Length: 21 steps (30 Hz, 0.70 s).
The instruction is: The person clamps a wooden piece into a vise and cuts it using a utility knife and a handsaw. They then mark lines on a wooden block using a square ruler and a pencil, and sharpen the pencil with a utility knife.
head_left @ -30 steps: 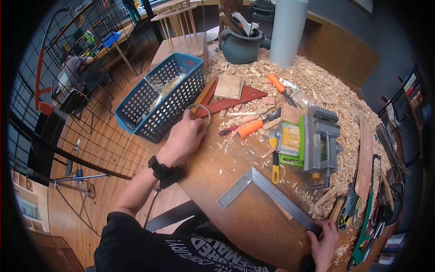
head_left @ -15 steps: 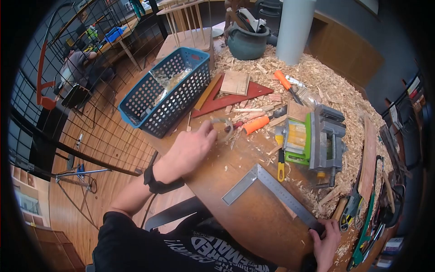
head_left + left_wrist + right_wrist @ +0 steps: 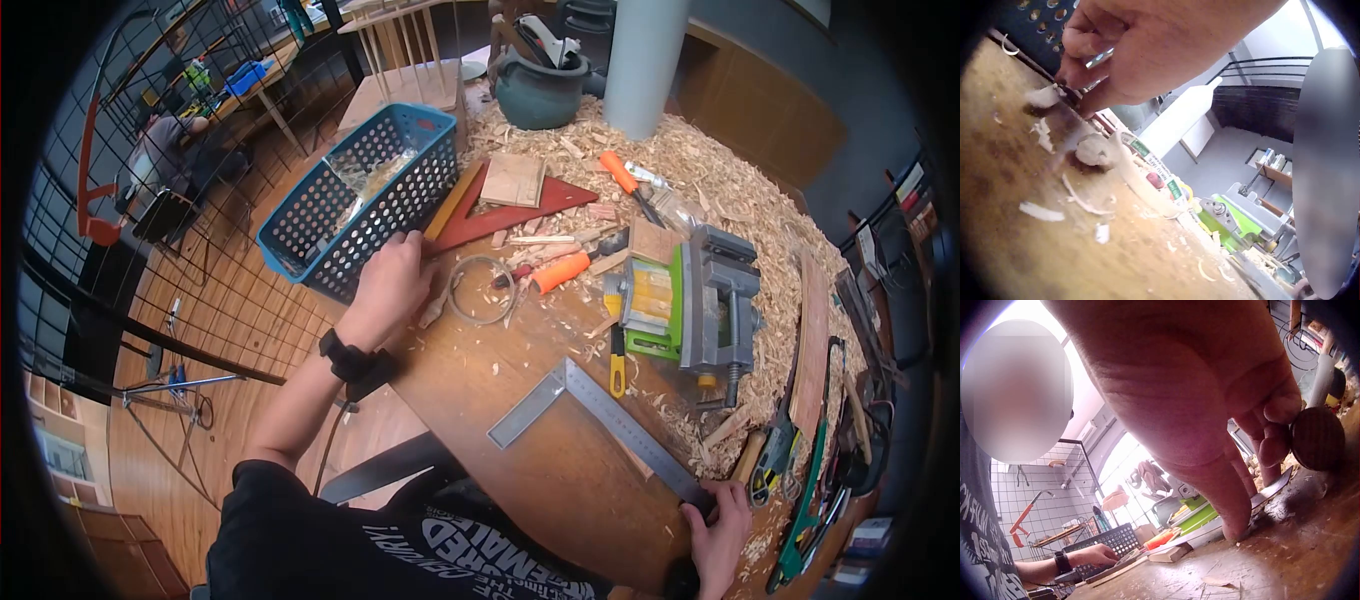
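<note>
My left hand (image 3: 392, 278) is beside the blue perforated basket (image 3: 352, 205), fingertips bent down near the red triangle's yellow edge. In the left wrist view its thumb and fingers come together at a thin dark edge; I cannot tell whether they hold it. A tape roll (image 3: 482, 290) lies flat on the table to the right of this hand, its printed label (image 3: 1157, 165) showing in the left wrist view. With thumb and fingers, my right hand (image 3: 720, 530) grips the blade end of a metal try square (image 3: 625, 425), which lies on the table.
Behind are a red triangle (image 3: 500, 222) under a wood block (image 3: 514, 180) and orange-handled tools (image 3: 562, 271). A grey-green vise (image 3: 715, 310) stands at right among wood shavings (image 3: 780, 220). Saws and a wooden handle (image 3: 743, 462) lie along the right edge. A pot (image 3: 540, 90) stands at the back.
My left hand carried the tape roll from beside the basket to the right, let it go on the table, and moved back to the basket. The right hand has stayed on the try square.
</note>
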Tool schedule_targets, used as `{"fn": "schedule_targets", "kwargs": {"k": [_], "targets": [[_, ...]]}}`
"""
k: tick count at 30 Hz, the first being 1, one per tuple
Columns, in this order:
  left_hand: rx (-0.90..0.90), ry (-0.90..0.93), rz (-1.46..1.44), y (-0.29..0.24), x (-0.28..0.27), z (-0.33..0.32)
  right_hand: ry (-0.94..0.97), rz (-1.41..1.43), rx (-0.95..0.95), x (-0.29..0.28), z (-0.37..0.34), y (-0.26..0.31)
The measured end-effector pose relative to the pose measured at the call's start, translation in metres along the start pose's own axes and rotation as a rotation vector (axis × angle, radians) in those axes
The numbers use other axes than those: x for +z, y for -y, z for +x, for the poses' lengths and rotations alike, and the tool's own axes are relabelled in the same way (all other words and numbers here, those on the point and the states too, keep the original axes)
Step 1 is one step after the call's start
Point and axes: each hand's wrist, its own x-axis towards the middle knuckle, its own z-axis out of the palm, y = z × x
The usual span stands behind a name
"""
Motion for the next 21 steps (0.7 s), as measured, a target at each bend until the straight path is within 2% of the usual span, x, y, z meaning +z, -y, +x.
{"fn": "schedule_targets", "kwargs": {"k": [7,9,12,19,21], "targets": [[0.044,-0.03,0.106,-0.002,0.008,0.012,0.007,0.019,0.013,0.0,0.001,0.001],[0.054,-0.042,0.126,0.0,0.013,0.016,-0.022,-0.026,-0.056,0.0,0.001,-0.001],[0.089,-0.045,0.176,0.005,0.016,0.016,-0.003,0.02,0.004,0.001,0.001,-0.001],[0.137,-0.166,0.22,-0.01,-0.004,0.024,0.009,0.04,0.008,0.001,0.002,-0.001],[0.186,-0.26,0.19,-0.011,-0.009,0.031,0.021,0.065,0.04,0.0,0.002,0.0]]}}
